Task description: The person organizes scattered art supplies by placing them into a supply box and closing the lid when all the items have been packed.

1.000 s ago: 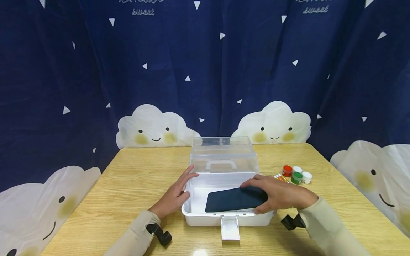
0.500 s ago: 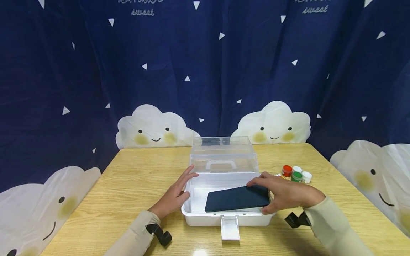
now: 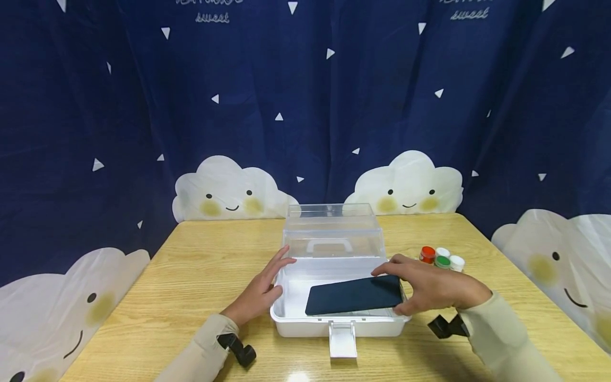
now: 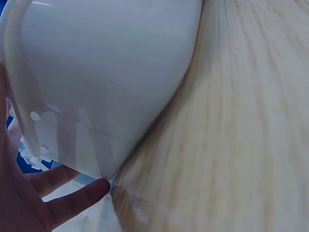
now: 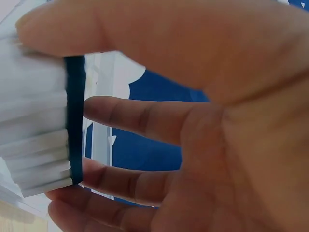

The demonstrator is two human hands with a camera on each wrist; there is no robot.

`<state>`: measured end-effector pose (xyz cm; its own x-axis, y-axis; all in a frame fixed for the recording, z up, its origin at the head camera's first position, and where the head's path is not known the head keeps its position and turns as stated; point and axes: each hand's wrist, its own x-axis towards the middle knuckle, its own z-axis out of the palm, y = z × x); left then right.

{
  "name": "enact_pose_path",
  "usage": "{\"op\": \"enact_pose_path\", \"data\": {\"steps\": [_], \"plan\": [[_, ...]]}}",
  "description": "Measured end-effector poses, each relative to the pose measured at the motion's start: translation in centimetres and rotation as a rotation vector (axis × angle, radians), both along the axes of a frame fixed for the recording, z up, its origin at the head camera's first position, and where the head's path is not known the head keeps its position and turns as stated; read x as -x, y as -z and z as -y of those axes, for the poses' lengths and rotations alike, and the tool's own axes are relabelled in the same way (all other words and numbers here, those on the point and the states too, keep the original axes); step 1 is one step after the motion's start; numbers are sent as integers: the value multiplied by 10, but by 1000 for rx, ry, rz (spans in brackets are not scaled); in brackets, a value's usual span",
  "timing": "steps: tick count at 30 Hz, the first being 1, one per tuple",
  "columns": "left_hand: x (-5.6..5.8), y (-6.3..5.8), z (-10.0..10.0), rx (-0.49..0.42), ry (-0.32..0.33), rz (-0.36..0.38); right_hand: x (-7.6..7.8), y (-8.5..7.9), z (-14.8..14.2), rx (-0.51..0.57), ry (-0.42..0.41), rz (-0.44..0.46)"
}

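Note:
A white plastic storage box [image 3: 305, 328] stands on the table, its clear lid [image 3: 334, 241] tipped back. Inside lies a dark blue flat rectangular piece [image 3: 353, 296], its right end near the box's right wall. The right hand [image 3: 431, 284] curves round that end, thumb toward the front corner and fingers at the back edge. In the right wrist view the piece shows a dark edge [image 5: 75, 121] over a white ridged side [image 5: 36, 125], with fingertips at the dark edge. The left hand [image 3: 258, 294] rests at the box's left rim with extended fingers; the left wrist view shows the outer wall [image 4: 106, 72].
Small jars with red [image 3: 427, 253], green [image 3: 443, 261] and white [image 3: 456, 262] lids stand together right of the box, partly behind the right hand. A white latch [image 3: 342, 341] hangs down at the box's front. A dark blue curtain [image 3: 305, 106] closes off the back.
The right hand has slid rightward along the dark piece to its right end, covering the colourful sticks beside the jars. The piece has stayed almost in place. The left hand has not moved.

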<state>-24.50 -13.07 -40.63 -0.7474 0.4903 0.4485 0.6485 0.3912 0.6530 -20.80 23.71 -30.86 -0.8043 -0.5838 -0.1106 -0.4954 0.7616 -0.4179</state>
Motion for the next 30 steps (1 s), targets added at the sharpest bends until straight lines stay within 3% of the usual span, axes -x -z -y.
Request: {"op": "enact_pose_path", "data": {"steps": [15,24,30], "plan": [[0,-2,-1,-7,9,-10,2,2,0,-24,-40,-104],[0,0,-1,-12,5,-18,2,7,3,-15,-61,-122],[-1,-1,-1,-9,10,-14,5,9,8,4,-37,-69]]}}
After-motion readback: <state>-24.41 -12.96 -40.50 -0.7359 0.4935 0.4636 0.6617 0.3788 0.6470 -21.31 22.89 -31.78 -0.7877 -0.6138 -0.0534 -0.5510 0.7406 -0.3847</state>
